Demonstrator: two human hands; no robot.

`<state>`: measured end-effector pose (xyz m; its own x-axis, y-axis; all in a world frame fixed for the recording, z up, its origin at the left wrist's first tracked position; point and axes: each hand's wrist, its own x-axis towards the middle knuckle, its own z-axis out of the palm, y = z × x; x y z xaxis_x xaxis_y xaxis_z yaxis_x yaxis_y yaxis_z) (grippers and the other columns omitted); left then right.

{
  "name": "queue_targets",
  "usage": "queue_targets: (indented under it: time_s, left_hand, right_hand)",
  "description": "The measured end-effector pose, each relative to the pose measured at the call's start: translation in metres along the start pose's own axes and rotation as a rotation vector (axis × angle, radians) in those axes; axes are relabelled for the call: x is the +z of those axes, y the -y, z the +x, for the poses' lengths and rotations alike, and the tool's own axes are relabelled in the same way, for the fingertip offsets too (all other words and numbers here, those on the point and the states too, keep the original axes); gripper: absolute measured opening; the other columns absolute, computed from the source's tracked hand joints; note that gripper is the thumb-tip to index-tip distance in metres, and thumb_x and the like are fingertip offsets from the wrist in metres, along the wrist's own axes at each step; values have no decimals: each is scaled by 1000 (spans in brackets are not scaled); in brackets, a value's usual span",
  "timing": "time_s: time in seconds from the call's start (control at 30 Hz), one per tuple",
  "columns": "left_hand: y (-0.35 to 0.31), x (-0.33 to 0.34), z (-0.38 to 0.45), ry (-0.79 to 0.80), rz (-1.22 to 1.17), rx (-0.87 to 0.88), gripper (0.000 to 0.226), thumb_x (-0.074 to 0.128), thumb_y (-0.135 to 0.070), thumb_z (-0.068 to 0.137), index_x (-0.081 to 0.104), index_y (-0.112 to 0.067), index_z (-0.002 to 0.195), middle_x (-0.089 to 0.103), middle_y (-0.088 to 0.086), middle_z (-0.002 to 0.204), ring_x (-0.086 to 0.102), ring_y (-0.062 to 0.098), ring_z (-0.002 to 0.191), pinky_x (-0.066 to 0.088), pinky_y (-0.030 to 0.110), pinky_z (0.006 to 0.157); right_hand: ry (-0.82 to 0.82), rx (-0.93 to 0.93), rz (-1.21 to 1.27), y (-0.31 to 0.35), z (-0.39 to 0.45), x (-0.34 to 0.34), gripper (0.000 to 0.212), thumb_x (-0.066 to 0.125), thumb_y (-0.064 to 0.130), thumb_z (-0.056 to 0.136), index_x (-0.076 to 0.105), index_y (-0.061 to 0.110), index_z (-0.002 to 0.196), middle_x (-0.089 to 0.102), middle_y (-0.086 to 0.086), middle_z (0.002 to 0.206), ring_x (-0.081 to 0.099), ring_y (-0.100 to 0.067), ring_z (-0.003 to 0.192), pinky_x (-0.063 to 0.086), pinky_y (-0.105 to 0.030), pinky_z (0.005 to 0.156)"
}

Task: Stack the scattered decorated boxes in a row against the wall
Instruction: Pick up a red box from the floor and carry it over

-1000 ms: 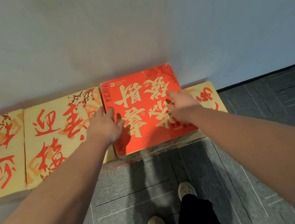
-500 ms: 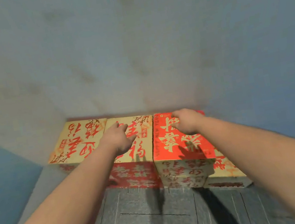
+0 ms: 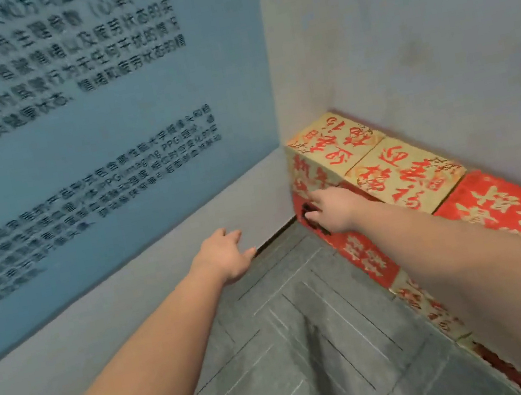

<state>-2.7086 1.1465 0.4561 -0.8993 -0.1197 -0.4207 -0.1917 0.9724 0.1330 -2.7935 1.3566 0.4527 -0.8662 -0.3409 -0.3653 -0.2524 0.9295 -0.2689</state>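
Note:
Decorated boxes stand in a row against the grey wall on the right, reaching into the corner. Two cream boxes with red calligraphy, one in the corner (image 3: 335, 145) and one beside it (image 3: 404, 173), sit on top. A red box with cream characters (image 3: 511, 208) follows them to the right. Red and cream box fronts (image 3: 364, 253) show beneath. My right hand (image 3: 332, 207) reaches toward the front of the stack near a dark handle slot, fingers extended. My left hand (image 3: 224, 254) hovers open over the floor by the left wall, holding nothing.
A blue wall panel with blurred printed text (image 3: 76, 125) fills the left side above a grey baseboard strip. Grey carpet tiles (image 3: 299, 347) cover the floor between the left wall and the box row.
Both hands have come off the box tops. My view has swung left toward the corner, and the left hand now hangs away from the boxes near the left wall.

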Motion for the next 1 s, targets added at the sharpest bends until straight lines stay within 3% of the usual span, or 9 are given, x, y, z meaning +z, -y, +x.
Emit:
queue_targets:
  time_s: [0.2, 0.6, 0.77, 1.0]
  left_hand:
    - [201, 28, -118, -54, -164, -340, 62, 39, -50, 96, 29, -18, 148, 23, 11, 154, 25, 29, 141, 26, 40, 114]
    - [559, 160, -459, -165, -444, -844, 62, 42, -50, 95, 32, -18, 147, 28, 10, 152, 29, 29, 139, 26, 39, 114]
    - [663, 227, -593, -188, -564, -1077, 65, 42, -53, 94, 29, -19, 148, 23, 9, 155, 26, 29, 141, 25, 40, 114]
    - [759, 313, -711, -207, -772, -1338, 65, 38, -53, 96, 23, -20, 150, 19, 6, 157, 21, 28, 143, 24, 42, 115]
  right_hand:
    - [96, -302, -114, 219, -7, 63, 51, 47, 39, 98, 41, 14, 142, 45, -11, 146, 41, -30, 133, 35, -38, 109]
    - [313, -781, -343, 656, -184, 282, 53, 43, 38, 100, 35, 13, 147, 38, -7, 151, 36, -27, 138, 30, -31, 110]
    - [388, -964, -452, 798, -258, 369, 52, 44, 37, 100, 35, 14, 146, 39, -8, 150, 37, -27, 137, 30, -33, 111]
    - [473, -1187, -615, 955, -333, 490, 51, 45, 35, 100, 38, 10, 144, 44, -10, 147, 40, -28, 135, 32, -30, 106]
